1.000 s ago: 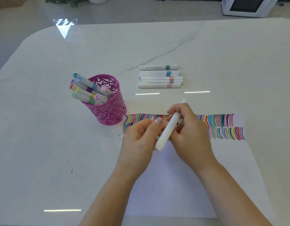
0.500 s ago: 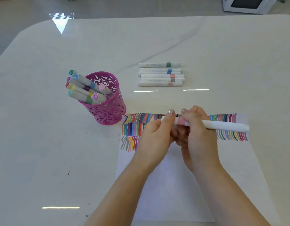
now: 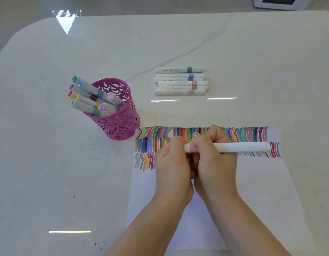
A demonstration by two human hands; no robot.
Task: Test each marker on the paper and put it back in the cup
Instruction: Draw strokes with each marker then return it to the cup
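Presently, the left hand (image 3: 172, 163) curls its fingers round the left end of the marker (image 3: 239, 147). The right hand (image 3: 215, 163) grips the barrel at its pink band, mid-frame over the paper (image 3: 252, 182). Judged step: uncapping. Pull straight along the barrel, hands steady. The cup (image 3: 121, 124) stands centre-left.

It looks like a room in a home: a glossy white marble-patterned table with rounded corners (image 3: 252, 52) stands on a pale polished floor (image 3: 160, 4), and past its far right corner sits a white box-shaped appliance with a dark window (image 3: 279, 2).
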